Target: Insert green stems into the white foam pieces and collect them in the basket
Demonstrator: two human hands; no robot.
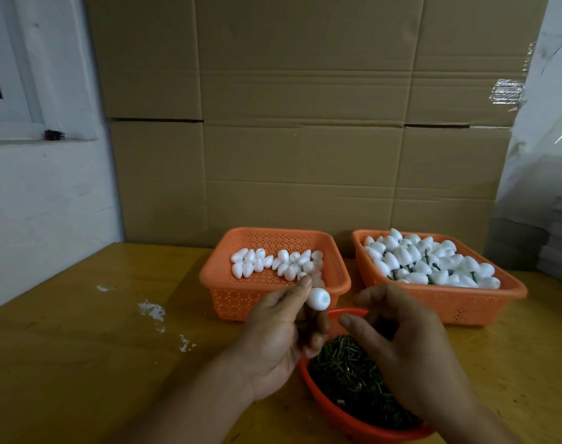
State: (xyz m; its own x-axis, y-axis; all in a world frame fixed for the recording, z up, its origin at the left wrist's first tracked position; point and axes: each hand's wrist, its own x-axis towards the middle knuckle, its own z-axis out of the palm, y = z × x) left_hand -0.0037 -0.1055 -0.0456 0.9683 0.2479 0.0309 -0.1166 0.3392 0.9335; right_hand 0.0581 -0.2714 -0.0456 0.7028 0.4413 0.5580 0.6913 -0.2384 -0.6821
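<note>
A single white foam piece (318, 297) is pinched at the fingertips of the left hand (281, 336), raised above the near edge of the counter (90, 347), with its blunt end and a small dimple turned toward the camera. A second white shape seems to be tucked lower in the same hand, though this cannot be confirmed. The right hand (404, 344) is held just beside it, fingers curled inward over the red bowl (363, 424) of green stems (346, 370); whether a stem is pinched between those fingers cannot be told, as none is visible.

The coming move is judged to turn on alignment: the foam piece lies up and to the left of the right fingertips, close but apart, so a stem would have to be driven along the piece's long axis into the dimpled end. The right hand is the nearer to the stems.

Unstemmed pieces are kept in the left basket (215, 277); finished ones lie heaped in the right basket (484, 302) toward the counter's far right.
</note>
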